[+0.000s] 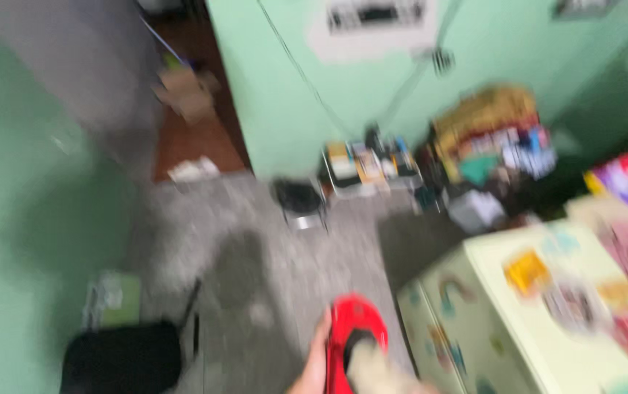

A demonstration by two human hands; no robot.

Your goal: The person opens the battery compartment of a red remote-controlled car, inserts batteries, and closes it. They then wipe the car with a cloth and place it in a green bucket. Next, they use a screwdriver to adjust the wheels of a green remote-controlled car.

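Everything is smeared with motion here, so only the big shapes read. Down at the bottom edge a hand (314, 368) comes into view, wrapped along the left side of a glossy red object (356, 332), rounded at its far end with a dark patch in its middle; it could be a toy car, but the blur will not let me say for sure. The fingers are closed around it, though which hand this is I cannot tell, and no second hand shows. A pale fuzzy shape (372, 368) sits just on the near side of the red thing, touching it.

Beneath the grip lies a grey speckled floor (270, 255), running away from the hand. Just right of the grip stands a pale yellow cabinet (489, 321), its top and side dotted with colourful stickers. Left of the grip, near the bottom edge, a black seat or bag (120, 361), with a green packet (113, 299) just beyond it.

Well beyond the hand, a mint-green wall (284, 95) with thin cables on it, and at its foot a cluttered heap of boxes and packets (489, 138). A small dark stool (299, 201) stands in front. Far left of that, a doorway opens onto a brown floor (197, 131).
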